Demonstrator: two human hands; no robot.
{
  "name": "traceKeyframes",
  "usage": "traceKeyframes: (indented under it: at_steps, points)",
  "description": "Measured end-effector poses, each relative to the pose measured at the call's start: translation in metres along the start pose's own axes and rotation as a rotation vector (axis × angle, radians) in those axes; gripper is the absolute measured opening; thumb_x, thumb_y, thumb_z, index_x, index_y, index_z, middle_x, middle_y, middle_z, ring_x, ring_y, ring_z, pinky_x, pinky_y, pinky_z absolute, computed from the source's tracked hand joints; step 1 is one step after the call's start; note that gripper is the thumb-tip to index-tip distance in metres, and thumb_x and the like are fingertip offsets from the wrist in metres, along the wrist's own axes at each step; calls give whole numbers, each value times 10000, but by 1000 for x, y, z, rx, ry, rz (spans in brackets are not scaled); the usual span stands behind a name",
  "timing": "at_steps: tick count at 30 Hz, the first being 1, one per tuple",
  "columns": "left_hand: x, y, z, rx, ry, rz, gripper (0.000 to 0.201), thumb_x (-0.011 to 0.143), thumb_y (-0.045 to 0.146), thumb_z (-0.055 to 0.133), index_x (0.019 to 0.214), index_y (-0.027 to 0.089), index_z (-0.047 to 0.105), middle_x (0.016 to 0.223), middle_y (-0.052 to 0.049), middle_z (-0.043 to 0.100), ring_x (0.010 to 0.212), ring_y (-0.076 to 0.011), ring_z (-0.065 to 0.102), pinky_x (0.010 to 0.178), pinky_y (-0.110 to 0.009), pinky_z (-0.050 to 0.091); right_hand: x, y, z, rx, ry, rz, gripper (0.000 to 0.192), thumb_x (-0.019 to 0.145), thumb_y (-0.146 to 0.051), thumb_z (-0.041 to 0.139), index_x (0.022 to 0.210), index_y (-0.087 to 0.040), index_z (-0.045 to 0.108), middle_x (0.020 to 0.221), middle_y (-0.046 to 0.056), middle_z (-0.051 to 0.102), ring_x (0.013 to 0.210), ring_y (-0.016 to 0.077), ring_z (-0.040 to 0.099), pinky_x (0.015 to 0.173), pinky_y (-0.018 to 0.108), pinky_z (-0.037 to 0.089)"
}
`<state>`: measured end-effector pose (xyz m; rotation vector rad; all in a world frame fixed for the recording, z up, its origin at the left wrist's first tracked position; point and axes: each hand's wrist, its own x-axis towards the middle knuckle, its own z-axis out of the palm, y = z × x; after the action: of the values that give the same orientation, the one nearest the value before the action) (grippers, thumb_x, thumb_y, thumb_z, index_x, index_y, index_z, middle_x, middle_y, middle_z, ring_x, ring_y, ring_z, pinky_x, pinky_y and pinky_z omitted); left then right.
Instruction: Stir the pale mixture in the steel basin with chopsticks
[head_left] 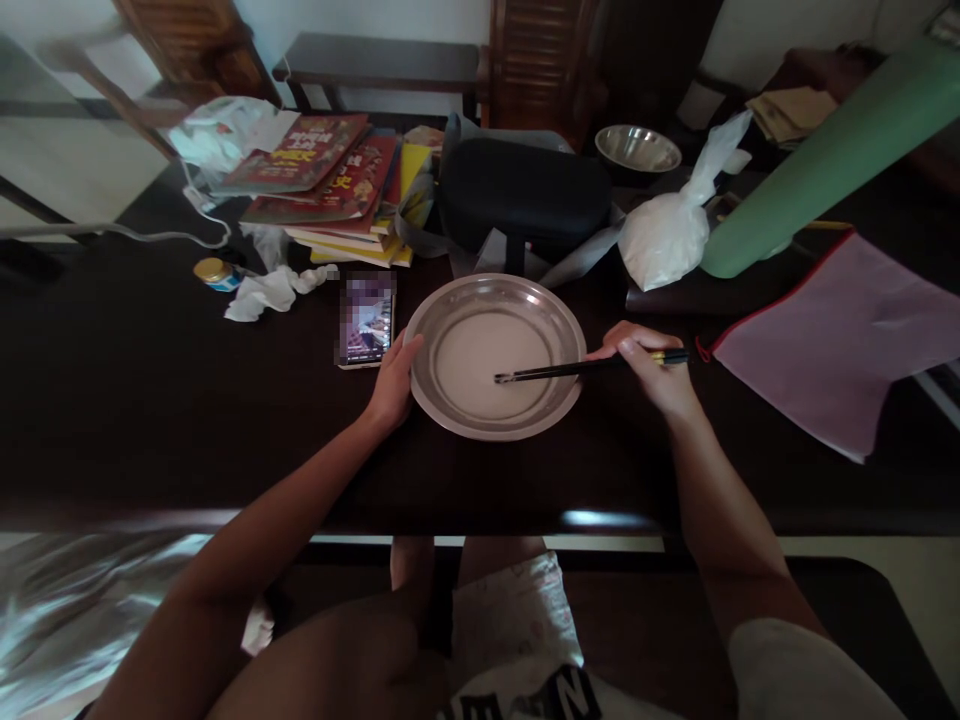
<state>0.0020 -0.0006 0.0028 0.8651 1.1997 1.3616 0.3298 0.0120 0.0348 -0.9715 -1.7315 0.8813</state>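
Note:
A round shiny metal basin (496,428) stands on the dark table in front of me, with a pale whitish layer (480,350) covering its bottom. My left hand (395,385) grips the basin's left rim, thumb on top. In my right hand (654,372) is a pair of dark chopsticks (559,370), held closed around their upper part. Their tips reach over the basin's right rim and touch or hover just above the whitish layer; which of the two I cannot tell. A lit phone (367,318) lies just left of the basin.
Behind stand a stack of books (330,190), a black case (525,195), a smaller metal bowl (637,148) and a knotted bag of white powder (664,240). A green cylinder (825,160) and a purple cloth-like sheet (832,340) are at right. Crumpled tissue (262,292) and a small jar (216,273) lie left.

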Motion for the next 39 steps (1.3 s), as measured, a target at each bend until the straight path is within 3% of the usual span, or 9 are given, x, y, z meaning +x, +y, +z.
traceKeyframes:
  at_steps: [4, 8, 11, 14, 19, 24, 29, 34, 39]
  points:
    - [0, 0, 0, 6, 2, -1, 284, 799, 387, 689, 1003, 189, 677, 874, -27, 729, 809, -199, 685, 705, -281, 533, 1, -1, 1, 0, -107, -26, 212, 914, -431, 661, 840, -291, 802, 850, 33, 776, 857, 198, 709, 819, 369, 555]
    - [1, -2, -1, 18, 11, 0, 297, 790, 402, 688, 999, 192, 675, 850, -27, 717, 796, -210, 678, 693, -292, 527, -1, -1, -1, -10, -2, 8, 244, 936, -445, 625, 882, -289, 805, 824, 33, 757, 812, 191, 696, 767, 355, 557]
    - [2, -3, -2, 21, 14, 9, 313, 782, 418, 694, 999, 193, 668, 859, -32, 713, 809, -217, 678, 711, -302, 531, -1, -1, -1, 1, -35, 14, 256, 938, -450, 620, 866, -287, 803, 798, 28, 748, 780, 183, 687, 737, 343, 548]
    - [2, -2, -1, 16, 14, 4, 302, 771, 403, 702, 986, 194, 664, 858, -26, 715, 813, -213, 680, 710, -295, 534, 0, -1, 0, -14, -99, -10, 207, 916, -434, 659, 879, -293, 806, 849, 29, 760, 842, 188, 702, 802, 353, 556]
    - [1, 0, 0, 1, 13, -5, 293, 766, 398, 702, 975, 195, 668, 842, -21, 715, 797, -205, 674, 685, -281, 536, -1, 1, 0, -2, 13, 19, 247, 941, -443, 619, 872, -287, 797, 804, 26, 755, 799, 182, 696, 760, 343, 554]
    - [1, -1, -1, 30, 4, 6, 282, 780, 413, 710, 959, 198, 673, 855, -34, 713, 867, -235, 688, 763, -315, 555, -1, 2, 1, -6, -110, 12, 207, 914, -439, 656, 888, -292, 801, 867, 30, 775, 860, 202, 715, 820, 377, 568]
    - [2, -1, -1, -4, 6, -8, 298, 776, 407, 716, 986, 199, 687, 916, -40, 744, 857, -223, 694, 767, -307, 567, -1, 1, -1, -15, 7, 6, 260, 938, -459, 615, 860, -293, 799, 797, 27, 756, 782, 191, 688, 748, 359, 557]
    - [1, 0, 0, 21, 15, 12, 260, 787, 383, 700, 961, 189, 698, 903, -37, 745, 814, -204, 683, 727, -291, 561, 0, -1, 1, -10, -109, -2, 207, 918, -431, 655, 883, -294, 806, 868, 30, 773, 856, 197, 703, 818, 369, 563]
    - [1, 0, 0, 16, 19, 1, 240, 802, 368, 684, 968, 196, 699, 885, -33, 735, 816, -208, 685, 723, -297, 560, 0, 0, -1, -7, 11, 3, 253, 941, -444, 616, 862, -289, 801, 789, 24, 749, 774, 188, 683, 739, 354, 552]
